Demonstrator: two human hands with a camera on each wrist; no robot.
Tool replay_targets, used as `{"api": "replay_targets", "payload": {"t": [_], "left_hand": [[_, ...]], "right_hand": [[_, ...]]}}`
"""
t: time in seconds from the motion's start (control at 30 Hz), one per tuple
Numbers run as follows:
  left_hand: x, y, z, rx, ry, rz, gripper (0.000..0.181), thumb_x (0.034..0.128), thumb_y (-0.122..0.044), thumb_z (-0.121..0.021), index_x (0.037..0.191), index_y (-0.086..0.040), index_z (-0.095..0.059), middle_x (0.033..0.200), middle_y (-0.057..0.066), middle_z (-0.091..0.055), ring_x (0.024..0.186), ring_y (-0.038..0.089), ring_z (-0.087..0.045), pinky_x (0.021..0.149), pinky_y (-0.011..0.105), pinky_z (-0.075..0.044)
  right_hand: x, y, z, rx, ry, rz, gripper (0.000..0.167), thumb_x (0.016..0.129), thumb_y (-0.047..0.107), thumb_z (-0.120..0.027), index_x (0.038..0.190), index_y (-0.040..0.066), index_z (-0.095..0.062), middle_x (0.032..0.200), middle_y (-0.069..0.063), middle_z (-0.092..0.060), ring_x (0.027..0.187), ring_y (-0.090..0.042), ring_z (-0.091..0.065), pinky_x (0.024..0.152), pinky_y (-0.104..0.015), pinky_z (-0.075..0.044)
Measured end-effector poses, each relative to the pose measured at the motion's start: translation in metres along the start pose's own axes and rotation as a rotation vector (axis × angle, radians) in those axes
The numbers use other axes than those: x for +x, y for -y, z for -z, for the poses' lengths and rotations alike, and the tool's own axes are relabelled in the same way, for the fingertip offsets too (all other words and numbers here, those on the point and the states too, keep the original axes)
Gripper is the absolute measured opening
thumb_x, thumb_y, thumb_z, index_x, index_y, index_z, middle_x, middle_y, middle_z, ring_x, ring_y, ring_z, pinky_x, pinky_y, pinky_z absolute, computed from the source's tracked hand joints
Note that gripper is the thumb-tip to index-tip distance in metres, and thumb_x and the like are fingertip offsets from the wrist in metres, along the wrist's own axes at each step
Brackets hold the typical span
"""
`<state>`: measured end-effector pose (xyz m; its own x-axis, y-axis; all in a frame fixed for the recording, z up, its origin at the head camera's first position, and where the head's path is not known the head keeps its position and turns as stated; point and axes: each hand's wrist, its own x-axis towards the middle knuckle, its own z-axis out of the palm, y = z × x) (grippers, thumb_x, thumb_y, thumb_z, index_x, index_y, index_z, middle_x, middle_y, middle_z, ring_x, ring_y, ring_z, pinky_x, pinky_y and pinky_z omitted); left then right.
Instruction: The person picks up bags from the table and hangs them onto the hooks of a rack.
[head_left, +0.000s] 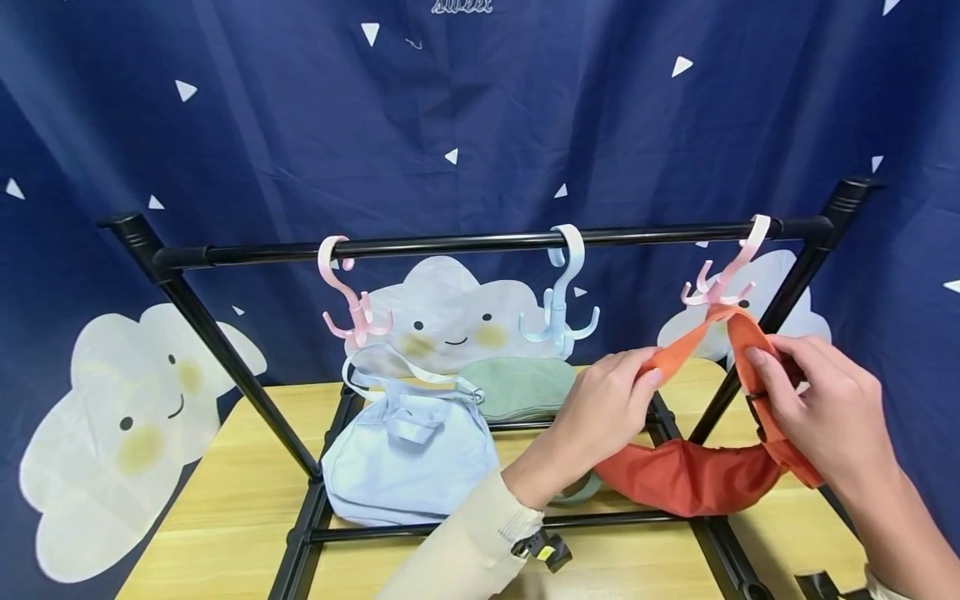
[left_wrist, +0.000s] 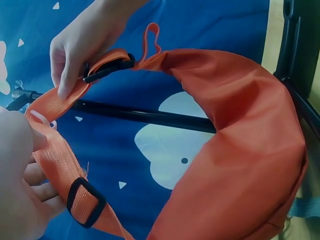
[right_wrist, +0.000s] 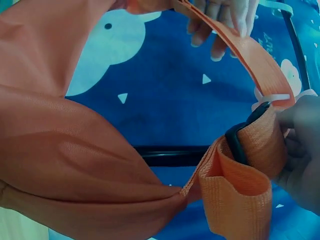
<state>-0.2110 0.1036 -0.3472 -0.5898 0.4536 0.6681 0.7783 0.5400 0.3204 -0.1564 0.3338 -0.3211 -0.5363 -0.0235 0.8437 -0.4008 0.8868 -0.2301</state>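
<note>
One orange strap [head_left: 744,335] | left grip [head_left: 603,408], right grip [head_left: 834,408] pinch edges | gap between

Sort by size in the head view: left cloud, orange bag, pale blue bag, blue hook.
1. Left cloud
2. Orange bag and pale blue bag: too close to rank
3. Blue hook

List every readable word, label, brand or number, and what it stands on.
"sweet": on the blue curtain, at the head view's top edge.
Pale lettering on it, right wrist view: too blurred to read.
Yellow patch near left cuff: any marking too small.
Orange bag: no readable text.
</note>
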Motion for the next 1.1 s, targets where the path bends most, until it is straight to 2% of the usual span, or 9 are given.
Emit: {"api": "replay_targets", "payload": {"t": [0.23,0.57,0.7,0.9,1.0,1.03,1.1], "left_hand": [[-0.007,0.007,0.005,0.017,-0.020,-0.015,0.037,0.1082,-0.025,-0.053,0.140,-0.010,-0.064,0.132,0.001,-0.073,0.113,0.015,-0.071,0.101,0.020,-0.054],[-0.018,0.015,0.013,-0.018,-0.039,-0.024,0.038,0.1048,-0.021,-0.058,0.139,-0.006,-0.063,0.134,0.006,-0.072,0.118,0.018,-0.070,0.106,0.023,-0.052],[-0.019,0.018,0.017,-0.025,-0.021,0.003,0.037,0.1047,-0.021,-0.058,0.139,-0.007,-0.064,0.135,0.005,-0.071,0.119,0.018,-0.069,0.105,0.024,-0.053],[-0.023,0.021,0.023,-0.007,0.020,0.040,0.038,0.1071,-0.026,-0.054,0.141,-0.011,-0.062,0.137,0.003,-0.069,0.124,0.017,-0.067,0.107,0.027,-0.052],[-0.027,0.023,0.026,-0.005,0.022,0.037,0.037,0.1069,-0.026,-0.054,0.140,-0.012,-0.062,0.136,0.003,-0.069,0.125,0.018,-0.067,0.107,0.029,-0.053],[-0.029,0.024,0.027,-0.004,0.020,0.035,0.036,0.1067,-0.026,-0.055,0.139,-0.012,-0.063,0.135,0.003,-0.070,0.123,0.018,-0.067,0.106,0.030,-0.054],[-0.033,0.026,0.029,-0.001,0.017,0.026,0.034,0.1062,-0.025,-0.056,0.136,-0.011,-0.064,0.131,0.004,-0.071,0.119,0.018,-0.069,0.103,0.030,-0.055]], "right_hand": [[-0.001,0.004,0.004,-0.040,0.008,-0.035,0.022,0.089,0.002,-0.077,0.109,-0.006,-0.072,0.086,-0.019,-0.066,0.087,0.025,-0.033,0.073,0.002,-0.032],[-0.002,0.009,0.007,-0.058,0.013,-0.075,0.025,0.087,-0.003,-0.078,0.110,-0.005,-0.072,0.091,-0.022,-0.067,0.089,0.027,-0.031,0.072,0.002,-0.030],[-0.001,0.010,0.008,-0.063,0.017,-0.080,0.026,0.086,-0.005,-0.077,0.111,-0.005,-0.072,0.092,-0.023,-0.067,0.089,0.027,-0.030,0.068,-0.002,-0.031],[0.000,0.014,0.011,-0.075,0.010,-0.108,0.029,0.085,-0.007,-0.077,0.114,-0.005,-0.072,0.097,-0.025,-0.068,0.095,0.028,-0.031,0.067,-0.002,-0.029],[-0.001,0.021,0.012,-0.090,0.001,-0.103,0.027,0.089,-0.003,-0.076,0.115,-0.006,-0.070,0.099,-0.027,-0.066,0.094,0.007,-0.049,0.074,-0.002,-0.029],[-0.002,0.024,0.012,-0.090,-0.007,-0.093,0.025,0.095,0.007,-0.073,0.115,-0.007,-0.070,0.099,-0.028,-0.066,0.093,-0.004,-0.054,0.079,-0.001,-0.028],[-0.004,0.031,0.011,-0.077,-0.044,-0.047,0.036,0.103,0.025,-0.065,0.114,-0.009,-0.069,0.099,-0.029,-0.065,0.091,-0.028,-0.057,0.089,0.000,-0.029]]}}
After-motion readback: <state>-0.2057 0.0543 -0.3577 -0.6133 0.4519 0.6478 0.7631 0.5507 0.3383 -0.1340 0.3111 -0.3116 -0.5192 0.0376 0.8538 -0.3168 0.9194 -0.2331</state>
